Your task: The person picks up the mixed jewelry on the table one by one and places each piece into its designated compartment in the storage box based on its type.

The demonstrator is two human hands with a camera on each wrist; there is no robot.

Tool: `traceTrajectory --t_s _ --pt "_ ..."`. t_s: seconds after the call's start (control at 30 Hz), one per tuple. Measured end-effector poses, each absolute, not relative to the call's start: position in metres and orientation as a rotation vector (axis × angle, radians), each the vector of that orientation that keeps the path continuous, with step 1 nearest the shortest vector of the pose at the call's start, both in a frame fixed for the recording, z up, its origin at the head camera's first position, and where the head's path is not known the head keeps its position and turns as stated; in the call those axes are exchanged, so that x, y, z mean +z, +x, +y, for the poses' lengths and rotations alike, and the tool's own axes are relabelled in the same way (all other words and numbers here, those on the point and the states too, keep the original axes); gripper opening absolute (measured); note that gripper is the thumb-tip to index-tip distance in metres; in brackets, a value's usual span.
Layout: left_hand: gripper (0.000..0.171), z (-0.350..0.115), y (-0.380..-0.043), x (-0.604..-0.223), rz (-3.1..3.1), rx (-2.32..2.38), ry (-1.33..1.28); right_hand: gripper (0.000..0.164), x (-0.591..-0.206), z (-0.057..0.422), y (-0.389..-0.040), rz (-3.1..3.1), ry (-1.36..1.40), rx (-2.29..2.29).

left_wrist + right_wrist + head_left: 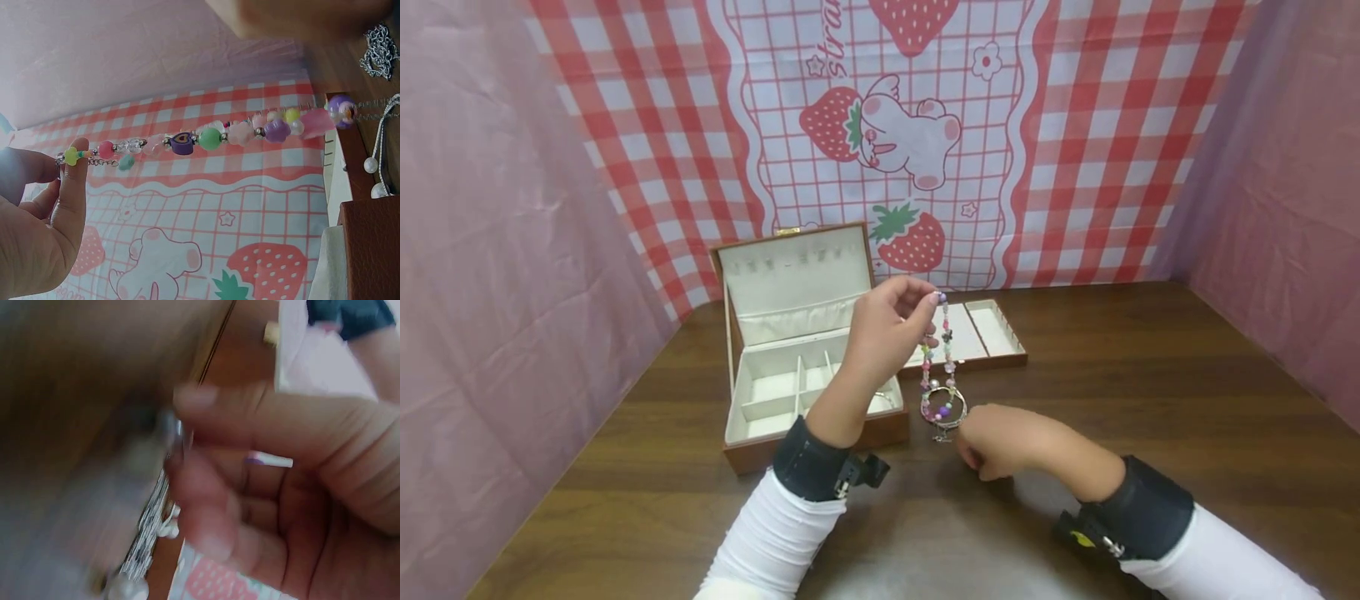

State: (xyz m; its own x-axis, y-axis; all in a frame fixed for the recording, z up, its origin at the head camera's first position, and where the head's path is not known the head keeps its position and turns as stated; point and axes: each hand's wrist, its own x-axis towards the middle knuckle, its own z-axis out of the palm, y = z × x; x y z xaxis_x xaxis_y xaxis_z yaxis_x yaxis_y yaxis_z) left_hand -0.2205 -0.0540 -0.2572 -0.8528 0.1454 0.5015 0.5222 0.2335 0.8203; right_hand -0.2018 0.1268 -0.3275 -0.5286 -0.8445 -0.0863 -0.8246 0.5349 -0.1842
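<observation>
My left hand is raised in front of the open jewelry box and pinches one end of a beaded necklace. The strand hangs down in a narrow loop. Flower, heart and round beads in pink, green and purple show along it in the left wrist view. My right hand is low over the table, beside the necklace's lower end. Between its thumb and forefinger it pinches a small silvery piece, too blurred to name. Silver loops with a dangling charm lie at its fingers.
The box's lid stands raised, and its compartments are pale. Behind it lies a shallow lined tray. A silver chain and a strand with pearls lie on the wooden table. A checked strawberry cloth hangs at the back.
</observation>
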Motion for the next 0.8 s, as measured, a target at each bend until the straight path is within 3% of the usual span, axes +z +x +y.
traceTrajectory --t_s 0.13,0.3,0.8 --pt "0.014 -0.054 -0.220 -0.257 -2.189 -1.667 -0.608 0.028 -0.328 0.136 -0.215 2.749 -1.341 -0.182" --pt "0.013 -0.051 -0.220 -0.257 -2.105 -1.708 -0.579 0.010 -0.328 0.132 -0.223 2.844 -1.314 -0.373" --pt "0.016 -0.047 -0.211 -0.255 -1.771 -1.939 -0.626 0.003 -0.336 0.117 -0.222 2.731 -1.192 -1.053"
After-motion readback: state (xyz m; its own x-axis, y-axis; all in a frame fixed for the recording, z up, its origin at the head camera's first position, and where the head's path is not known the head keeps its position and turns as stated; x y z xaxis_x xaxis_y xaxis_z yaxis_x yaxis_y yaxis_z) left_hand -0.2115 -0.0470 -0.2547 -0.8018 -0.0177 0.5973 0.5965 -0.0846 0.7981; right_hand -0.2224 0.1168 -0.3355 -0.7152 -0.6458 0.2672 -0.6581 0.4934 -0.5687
